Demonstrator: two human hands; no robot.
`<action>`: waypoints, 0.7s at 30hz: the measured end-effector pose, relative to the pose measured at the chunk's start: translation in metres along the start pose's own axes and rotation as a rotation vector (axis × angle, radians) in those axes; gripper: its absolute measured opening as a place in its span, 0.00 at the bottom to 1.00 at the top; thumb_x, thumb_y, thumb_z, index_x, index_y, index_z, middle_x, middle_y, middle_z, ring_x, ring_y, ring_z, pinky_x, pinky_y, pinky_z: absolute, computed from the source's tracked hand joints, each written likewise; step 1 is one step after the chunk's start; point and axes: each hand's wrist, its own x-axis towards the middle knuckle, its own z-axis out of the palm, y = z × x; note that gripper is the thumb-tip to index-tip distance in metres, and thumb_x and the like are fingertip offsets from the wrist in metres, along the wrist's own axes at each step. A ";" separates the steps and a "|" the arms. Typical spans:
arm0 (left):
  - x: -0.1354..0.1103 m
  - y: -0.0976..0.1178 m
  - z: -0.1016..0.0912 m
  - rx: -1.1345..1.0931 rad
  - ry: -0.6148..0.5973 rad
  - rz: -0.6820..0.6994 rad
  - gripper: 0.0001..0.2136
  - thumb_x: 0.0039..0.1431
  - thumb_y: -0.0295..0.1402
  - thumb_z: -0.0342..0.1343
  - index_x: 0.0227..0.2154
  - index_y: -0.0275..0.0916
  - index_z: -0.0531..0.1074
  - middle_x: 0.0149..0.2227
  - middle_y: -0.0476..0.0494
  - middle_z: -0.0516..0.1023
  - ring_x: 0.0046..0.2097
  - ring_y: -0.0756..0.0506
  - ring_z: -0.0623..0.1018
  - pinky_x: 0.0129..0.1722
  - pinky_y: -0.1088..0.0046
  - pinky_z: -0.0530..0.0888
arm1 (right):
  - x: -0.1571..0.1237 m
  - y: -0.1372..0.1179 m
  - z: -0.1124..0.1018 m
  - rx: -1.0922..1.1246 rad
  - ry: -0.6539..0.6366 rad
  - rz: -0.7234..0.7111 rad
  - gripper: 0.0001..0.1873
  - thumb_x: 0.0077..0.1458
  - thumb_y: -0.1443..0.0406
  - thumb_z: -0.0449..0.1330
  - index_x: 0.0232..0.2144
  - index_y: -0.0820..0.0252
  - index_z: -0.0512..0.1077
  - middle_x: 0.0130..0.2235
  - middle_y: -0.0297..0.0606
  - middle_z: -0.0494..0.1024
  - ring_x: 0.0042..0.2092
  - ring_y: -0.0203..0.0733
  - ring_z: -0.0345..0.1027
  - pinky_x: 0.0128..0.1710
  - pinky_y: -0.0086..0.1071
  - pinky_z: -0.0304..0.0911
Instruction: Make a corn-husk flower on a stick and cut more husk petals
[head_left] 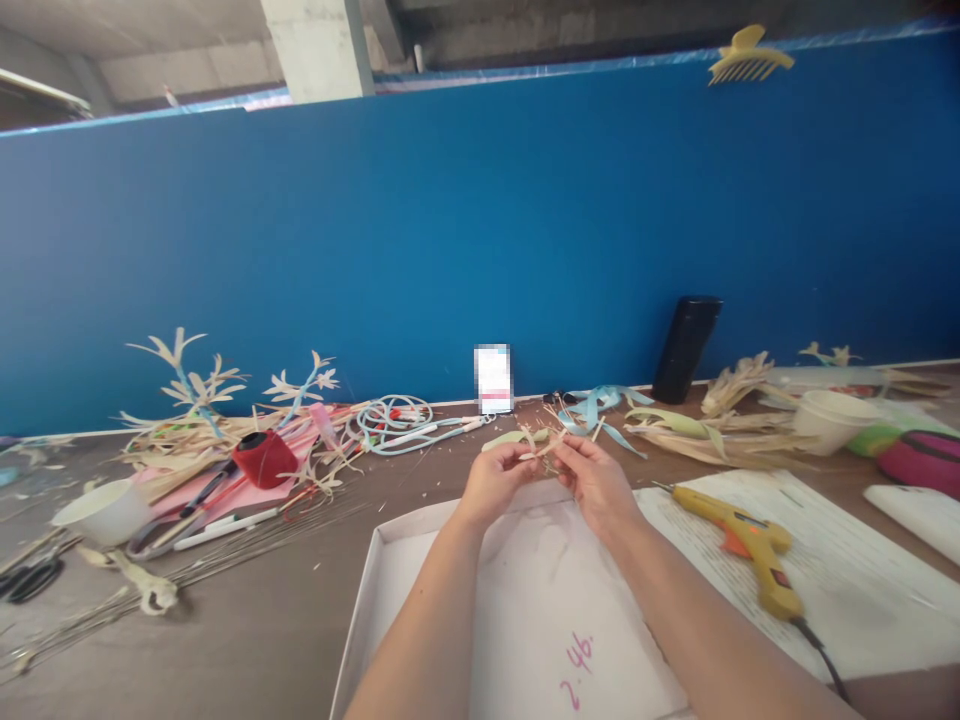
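Observation:
Above the far edge of a white shallow box [390, 570], my two hands meet around a small piece of pale dried husk strips [541, 442]. My left hand [496, 484] pinches its left side between thumb and fingertips. From the other side, my right hand [598, 486] is closed on the same piece, and the exact grip is partly hidden by the fingers. Thin stalks stick out of it at the top. Just behind the hands stands a bright phone [493, 380] leaning on the blue board.
Right of the box, a yellow glue gun [739, 545] lies on printed paper [862, 590]. Husks [675, 435] and a black upright object [686, 350] stand behind. Leftward are a red thread spool [264, 460], white bowl [105, 512], black scissors [37, 578] and husk flowers [199, 385]. A blue board [450, 230] closes the back.

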 end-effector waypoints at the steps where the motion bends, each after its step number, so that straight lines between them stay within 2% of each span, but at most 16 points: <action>1: 0.000 0.000 0.000 0.007 0.000 0.000 0.12 0.46 0.35 0.61 0.34 0.34 0.74 0.31 0.43 0.77 0.33 0.48 0.75 0.36 0.72 0.72 | 0.000 -0.001 0.001 0.011 0.001 0.003 0.14 0.36 0.61 0.70 0.29 0.56 0.75 0.26 0.30 0.72 0.27 0.30 0.63 0.21 0.21 0.57; 6: 0.000 0.000 0.000 0.009 -0.011 -0.015 0.12 0.46 0.35 0.60 0.33 0.34 0.75 0.30 0.43 0.77 0.32 0.47 0.75 0.33 0.71 0.73 | -0.001 -0.005 0.002 0.092 0.029 0.016 0.14 0.35 0.63 0.70 0.29 0.56 0.75 0.26 0.30 0.73 0.26 0.30 0.63 0.18 0.22 0.57; 12: -0.001 -0.002 0.001 0.141 0.033 -0.010 0.10 0.47 0.33 0.59 0.33 0.35 0.75 0.30 0.44 0.77 0.32 0.48 0.75 0.36 0.72 0.72 | -0.003 -0.011 0.002 0.147 0.012 -0.083 0.12 0.37 0.61 0.69 0.28 0.58 0.75 0.31 0.34 0.75 0.26 0.30 0.62 0.19 0.21 0.57; 17: -0.001 0.001 0.002 0.210 0.070 -0.024 0.10 0.47 0.32 0.59 0.34 0.36 0.76 0.33 0.42 0.78 0.35 0.47 0.76 0.36 0.73 0.72 | -0.005 -0.008 0.004 -0.120 0.090 -0.186 0.13 0.40 0.58 0.66 0.30 0.58 0.76 0.30 0.34 0.76 0.31 0.35 0.66 0.27 0.26 0.60; 21: -0.001 0.002 0.002 0.190 0.060 -0.020 0.10 0.47 0.33 0.59 0.33 0.36 0.76 0.32 0.42 0.78 0.35 0.47 0.76 0.36 0.73 0.72 | -0.008 -0.006 0.005 -0.325 0.085 -0.290 0.15 0.41 0.55 0.65 0.31 0.59 0.77 0.32 0.35 0.78 0.36 0.41 0.68 0.36 0.32 0.62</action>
